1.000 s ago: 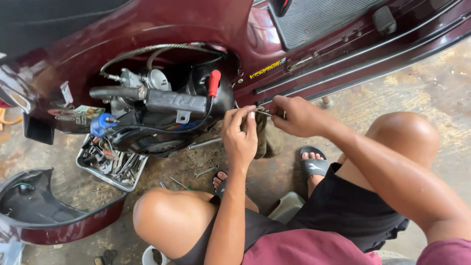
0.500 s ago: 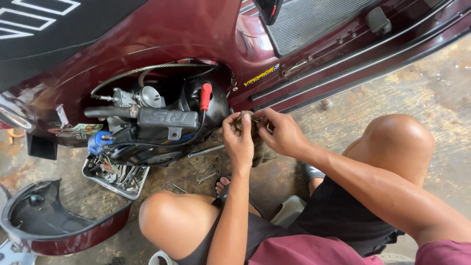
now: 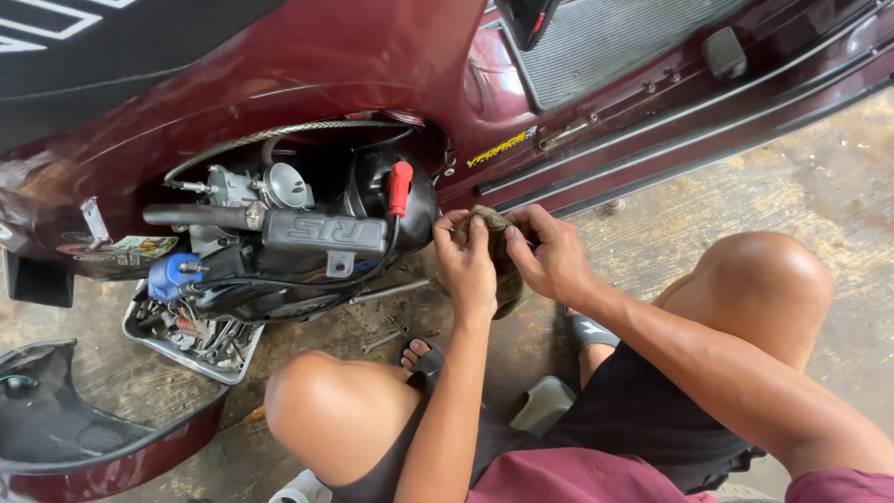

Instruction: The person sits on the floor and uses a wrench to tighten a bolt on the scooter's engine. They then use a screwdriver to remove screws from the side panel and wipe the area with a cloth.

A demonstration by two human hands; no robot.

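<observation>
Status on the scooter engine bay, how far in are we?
Done: the side panel is off and lies on the floor, so the engine is exposed. A tray of tools sits under it, with loose wrenches on the concrete. In hand: the left hand and right hand both hold a brown rag beside the engine opening. Left: the panel is not refitted.

Concrete floor, metal parts tray, loose wrenches, detached maroon side panel
</observation>
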